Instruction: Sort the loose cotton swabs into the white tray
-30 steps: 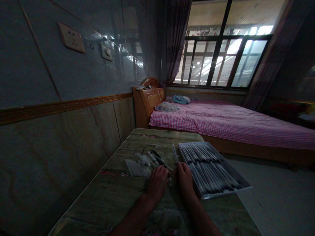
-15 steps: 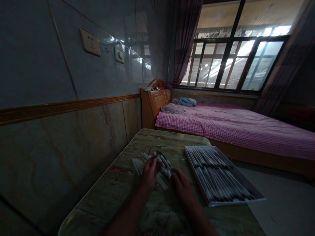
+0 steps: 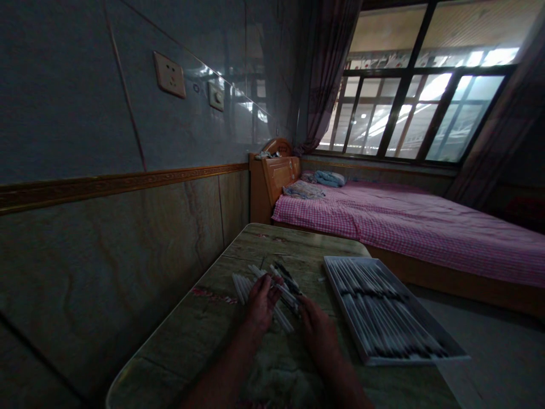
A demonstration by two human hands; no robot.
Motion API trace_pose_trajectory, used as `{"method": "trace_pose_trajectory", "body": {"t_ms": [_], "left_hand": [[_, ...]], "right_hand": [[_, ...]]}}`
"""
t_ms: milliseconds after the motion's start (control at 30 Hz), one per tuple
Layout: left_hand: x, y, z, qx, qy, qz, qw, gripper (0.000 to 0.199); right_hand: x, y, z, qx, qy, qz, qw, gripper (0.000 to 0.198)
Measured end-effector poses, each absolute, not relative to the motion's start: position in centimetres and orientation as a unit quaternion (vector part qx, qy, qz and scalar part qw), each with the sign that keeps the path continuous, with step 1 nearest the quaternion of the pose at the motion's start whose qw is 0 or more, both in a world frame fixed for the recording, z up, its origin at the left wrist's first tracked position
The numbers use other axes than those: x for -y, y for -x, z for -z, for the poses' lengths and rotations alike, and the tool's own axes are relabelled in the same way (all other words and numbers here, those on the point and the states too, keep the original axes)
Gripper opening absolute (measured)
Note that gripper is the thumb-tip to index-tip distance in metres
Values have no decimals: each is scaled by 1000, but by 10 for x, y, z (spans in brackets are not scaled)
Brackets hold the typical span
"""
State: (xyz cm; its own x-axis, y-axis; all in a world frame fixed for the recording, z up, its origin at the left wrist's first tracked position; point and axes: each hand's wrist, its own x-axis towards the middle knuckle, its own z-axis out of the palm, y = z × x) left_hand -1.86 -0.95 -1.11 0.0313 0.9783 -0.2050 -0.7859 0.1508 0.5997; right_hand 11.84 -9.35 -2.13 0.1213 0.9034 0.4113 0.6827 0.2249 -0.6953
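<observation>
My left hand (image 3: 261,298) is closed in a pinch on the left end of a slim translucent pen (image 3: 288,295) above the table. At its dark right end, the fingers of my right hand (image 3: 317,321) are closed too. Around and beneath my hands lie several loose clear pen barrels (image 3: 240,288), some partly covered by my left hand. A few dark slender parts (image 3: 286,274) lie just behind the pen. To the right, a shallow white tray (image 3: 347,315) holds two rows of pale pens with black ends. Dim light blurs the fingertips.
The marbled table (image 3: 187,346) has a rounded far edge and stands near the tiled wall (image 3: 179,227). Beyond it is a bed (image 3: 383,216) with a pink checked sheet and wooden headboard (image 3: 279,179). A small pale scrap (image 3: 321,279) lies left of the tray.
The whole view has shifted slightly, so the scene sits farther right. My hands stay at the same spot over the table, and the pen between them now shows more clearly.
</observation>
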Motion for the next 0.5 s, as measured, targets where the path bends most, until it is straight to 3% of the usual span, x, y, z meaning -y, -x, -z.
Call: {"method": "trace_pose_trajectory", "body": {"t_ms": [500], "left_hand": [[19,13,6,-313,-213,-620,687,22]], "right_hand": [[94,-119,25,688,619,-20,378,35]]}}
